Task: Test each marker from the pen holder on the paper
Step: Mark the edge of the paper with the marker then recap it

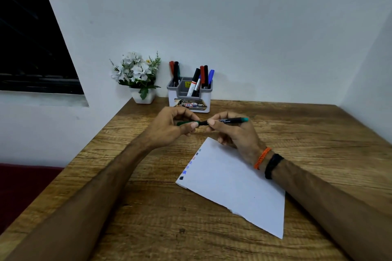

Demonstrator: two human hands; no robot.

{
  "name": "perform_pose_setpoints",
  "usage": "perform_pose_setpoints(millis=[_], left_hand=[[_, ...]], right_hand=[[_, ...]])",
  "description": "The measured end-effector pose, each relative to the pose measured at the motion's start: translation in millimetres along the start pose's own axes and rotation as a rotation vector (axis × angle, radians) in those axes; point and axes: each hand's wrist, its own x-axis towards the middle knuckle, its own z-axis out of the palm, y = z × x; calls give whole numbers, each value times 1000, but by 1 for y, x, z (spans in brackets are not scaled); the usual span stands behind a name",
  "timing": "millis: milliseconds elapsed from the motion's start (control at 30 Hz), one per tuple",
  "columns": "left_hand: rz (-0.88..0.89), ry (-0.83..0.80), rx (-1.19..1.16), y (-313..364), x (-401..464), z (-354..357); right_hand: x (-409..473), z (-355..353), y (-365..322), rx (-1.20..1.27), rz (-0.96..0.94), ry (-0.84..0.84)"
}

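A green marker (229, 121) with a black barrel lies level above the table, between both hands. My right hand (235, 133) pinches the barrel, its teal end pointing right. My left hand (169, 127) grips the green cap (185, 123) at the marker's left end. Below them a white sheet of paper (233, 184) lies on the wooden table (318, 144), with several small coloured test marks along its left edge. The white and grey pen holder (189, 95) stands at the back by the wall, with several red, black and blue markers upright in it.
A small white pot of white flowers (137, 78) sits left of the pen holder at the table's back corner. Walls close the back and right sides. The table's left edge runs diagonally; a dark window is at the far left.
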Motion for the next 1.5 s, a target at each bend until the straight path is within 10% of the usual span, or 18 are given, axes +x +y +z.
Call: perform_pose_setpoints(millis=[1000,1500], left_hand=[[-9,-17,89,-1,0,3],[-55,290,-268,24,-2,13]], right_hand=[[8,-12,2,-203,-126,-107],[-1,9,-16,-612,-359,-163]])
